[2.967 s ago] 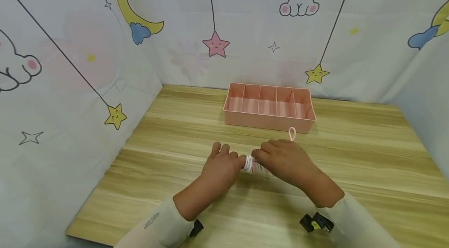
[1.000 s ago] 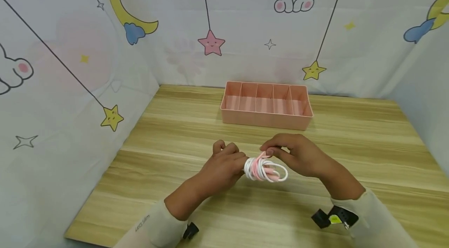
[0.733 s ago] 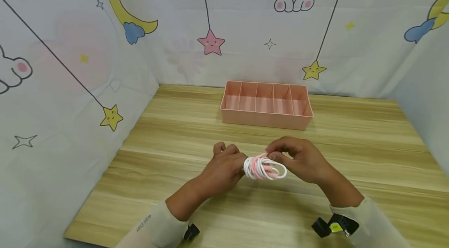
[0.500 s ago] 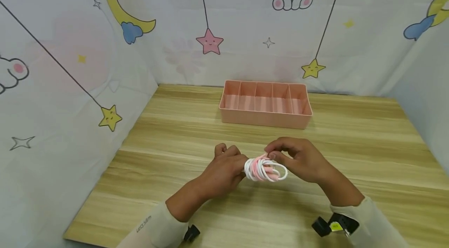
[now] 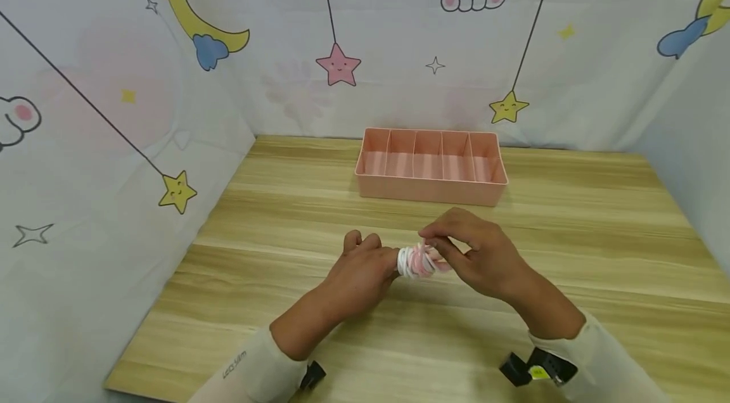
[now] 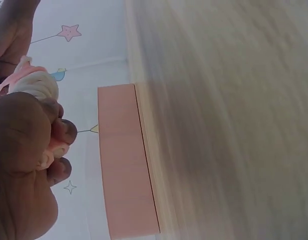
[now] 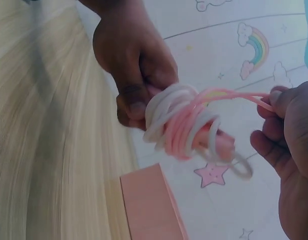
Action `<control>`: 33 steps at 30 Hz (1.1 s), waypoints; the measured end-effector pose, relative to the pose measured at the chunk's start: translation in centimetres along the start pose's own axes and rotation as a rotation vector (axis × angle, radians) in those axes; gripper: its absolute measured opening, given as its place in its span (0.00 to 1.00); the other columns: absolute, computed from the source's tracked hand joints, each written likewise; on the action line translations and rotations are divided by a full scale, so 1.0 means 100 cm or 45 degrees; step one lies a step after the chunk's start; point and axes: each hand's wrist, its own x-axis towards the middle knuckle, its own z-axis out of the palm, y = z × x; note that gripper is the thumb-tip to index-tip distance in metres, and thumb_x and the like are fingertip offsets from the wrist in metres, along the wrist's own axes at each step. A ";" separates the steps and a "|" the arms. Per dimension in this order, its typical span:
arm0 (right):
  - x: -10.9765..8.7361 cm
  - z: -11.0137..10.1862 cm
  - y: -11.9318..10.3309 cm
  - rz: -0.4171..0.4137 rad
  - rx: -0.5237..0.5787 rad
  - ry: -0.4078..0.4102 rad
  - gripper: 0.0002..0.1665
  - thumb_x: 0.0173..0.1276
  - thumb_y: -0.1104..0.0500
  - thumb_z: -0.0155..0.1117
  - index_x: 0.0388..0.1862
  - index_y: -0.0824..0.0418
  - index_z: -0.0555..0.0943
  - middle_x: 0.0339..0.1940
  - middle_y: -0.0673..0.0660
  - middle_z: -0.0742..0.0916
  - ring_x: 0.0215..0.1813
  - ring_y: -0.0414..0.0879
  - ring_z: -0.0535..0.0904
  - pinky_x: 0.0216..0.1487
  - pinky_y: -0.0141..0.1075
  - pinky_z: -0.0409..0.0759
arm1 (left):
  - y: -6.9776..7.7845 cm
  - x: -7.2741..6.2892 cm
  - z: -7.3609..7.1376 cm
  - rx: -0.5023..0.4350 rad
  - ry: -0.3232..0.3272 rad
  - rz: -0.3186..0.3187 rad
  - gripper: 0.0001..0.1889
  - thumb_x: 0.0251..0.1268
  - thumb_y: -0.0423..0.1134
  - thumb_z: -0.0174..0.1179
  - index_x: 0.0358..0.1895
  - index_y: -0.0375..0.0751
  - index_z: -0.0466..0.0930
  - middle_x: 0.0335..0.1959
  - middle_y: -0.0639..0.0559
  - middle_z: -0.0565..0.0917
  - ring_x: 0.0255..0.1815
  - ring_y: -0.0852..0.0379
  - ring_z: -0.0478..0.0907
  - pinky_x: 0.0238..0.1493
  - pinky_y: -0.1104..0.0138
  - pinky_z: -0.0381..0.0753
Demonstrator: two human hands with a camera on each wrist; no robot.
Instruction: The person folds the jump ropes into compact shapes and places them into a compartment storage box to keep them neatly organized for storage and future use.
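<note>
A coiled bundle of pink and white cord (image 5: 416, 262) is held above the table between both hands. My left hand (image 5: 363, 276) grips its left end, fingers curled round it. In the left wrist view, pink ends (image 6: 54, 151) show between those fingers. My right hand (image 5: 487, 257) pinches a doubled pink strand (image 7: 234, 93) between thumb and fingertips, drawn out from the coil. In the right wrist view, white and pink turns wrap round a pink core (image 7: 221, 146), and a white loop (image 7: 243, 166) sticks out at the free end.
A pink box (image 5: 430, 189) with several compartments stands behind the hands on the wood-grain table (image 5: 274, 213). A printed white cloth (image 5: 399, 23) hangs behind and at the sides. Each wrist carries a small black camera (image 5: 516, 369).
Earlier the right hand covered the bundle, with a pink loop rising behind it. Then it pinched the pink strand; now it has moved slightly left and up, and the bundle has turned.
</note>
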 end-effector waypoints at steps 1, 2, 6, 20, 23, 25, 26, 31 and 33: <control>-0.001 0.000 0.001 0.019 -0.043 0.019 0.20 0.81 0.48 0.54 0.47 0.62 0.86 0.41 0.51 0.88 0.43 0.44 0.83 0.43 0.30 0.78 | 0.000 -0.001 -0.001 -0.014 0.016 -0.002 0.03 0.72 0.45 0.64 0.42 0.61 0.78 0.35 0.68 0.85 0.34 0.60 0.64 0.46 0.54 0.54; -0.003 -0.001 0.002 0.039 -0.084 0.044 0.21 0.81 0.48 0.54 0.47 0.62 0.86 0.41 0.52 0.88 0.42 0.44 0.83 0.43 0.29 0.77 | -0.001 -0.001 -0.001 -0.025 0.038 0.001 0.04 0.72 0.44 0.64 0.42 0.60 0.78 0.35 0.68 0.85 0.35 0.60 0.64 0.46 0.54 0.54; -0.015 -0.003 0.009 0.168 -0.145 0.133 0.09 0.76 0.59 0.63 0.46 0.62 0.86 0.41 0.52 0.89 0.39 0.42 0.82 0.40 0.27 0.74 | -0.002 -0.003 -0.001 -0.092 0.152 0.036 0.08 0.67 0.39 0.68 0.40 0.57 0.78 0.33 0.66 0.83 0.36 0.59 0.66 0.47 0.52 0.55; -0.035 0.011 0.008 0.152 0.063 0.238 0.10 0.71 0.66 0.68 0.48 0.65 0.88 0.38 0.55 0.90 0.39 0.40 0.84 0.39 0.28 0.78 | 0.000 -0.005 0.004 -0.112 0.272 -0.053 0.09 0.64 0.36 0.70 0.39 0.53 0.78 0.29 0.63 0.81 0.34 0.57 0.66 0.46 0.52 0.54; -0.034 0.009 0.007 0.144 0.127 0.204 0.18 0.62 0.75 0.68 0.50 0.66 0.88 0.39 0.57 0.90 0.41 0.41 0.84 0.41 0.27 0.78 | 0.000 -0.006 0.005 -0.081 0.247 -0.083 0.08 0.65 0.38 0.70 0.39 0.53 0.80 0.29 0.63 0.82 0.33 0.57 0.67 0.45 0.52 0.54; -0.033 0.006 0.006 0.151 0.161 0.158 0.23 0.58 0.79 0.66 0.52 0.65 0.88 0.42 0.58 0.90 0.43 0.42 0.85 0.43 0.27 0.79 | 0.001 -0.006 0.006 -0.076 0.228 -0.098 0.07 0.65 0.39 0.70 0.40 0.54 0.81 0.30 0.64 0.82 0.33 0.58 0.67 0.45 0.52 0.53; -0.033 0.005 0.005 0.156 0.171 0.131 0.25 0.56 0.80 0.66 0.52 0.65 0.88 0.43 0.58 0.90 0.44 0.43 0.85 0.44 0.28 0.79 | 0.001 -0.006 0.006 -0.076 0.219 -0.102 0.07 0.65 0.39 0.69 0.41 0.54 0.81 0.30 0.64 0.83 0.33 0.58 0.67 0.45 0.52 0.54; -0.033 0.001 0.000 0.211 0.165 0.023 0.23 0.57 0.78 0.68 0.52 0.66 0.87 0.47 0.56 0.90 0.46 0.44 0.86 0.47 0.30 0.80 | 0.003 -0.007 0.008 -0.069 0.219 -0.122 0.06 0.66 0.40 0.69 0.42 0.54 0.81 0.32 0.63 0.85 0.32 0.58 0.66 0.45 0.52 0.54; -0.032 0.002 -0.003 0.292 0.136 0.028 0.20 0.60 0.76 0.70 0.51 0.65 0.88 0.46 0.55 0.90 0.45 0.42 0.86 0.46 0.29 0.80 | 0.003 -0.006 0.007 -0.064 0.231 -0.125 0.06 0.66 0.40 0.69 0.41 0.53 0.81 0.32 0.63 0.86 0.32 0.58 0.66 0.45 0.52 0.55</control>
